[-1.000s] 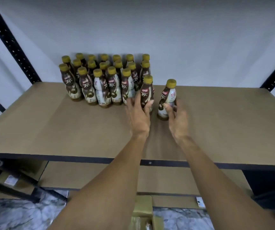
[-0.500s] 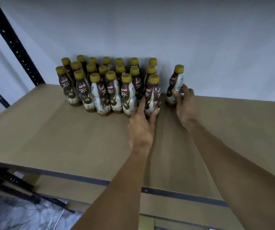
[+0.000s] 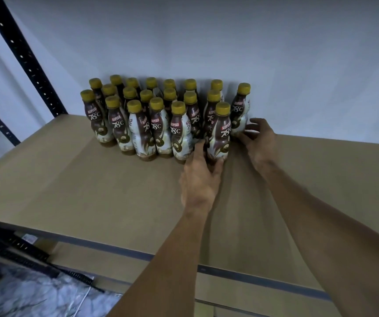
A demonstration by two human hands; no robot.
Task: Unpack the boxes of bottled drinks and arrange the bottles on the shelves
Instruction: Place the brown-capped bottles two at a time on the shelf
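Currently gripping the front bottle (image 3: 221,133) low down with the left hand (image 3: 200,179): thumb on its right side, fingers on its left, curled round the base. Got it upright on the shelf board (image 3: 92,179), at the right end of the front row, just beside its neighbours. Touching the end bottle (image 3: 241,110) with the right hand (image 3: 260,145): fingers spread, near straight, tips on its lower body, not wrapped round. Seeing the bottle cluster (image 3: 142,124) in rows against the white wall (image 3: 206,42), yellow caps up, near the black perforated upright (image 3: 26,60).
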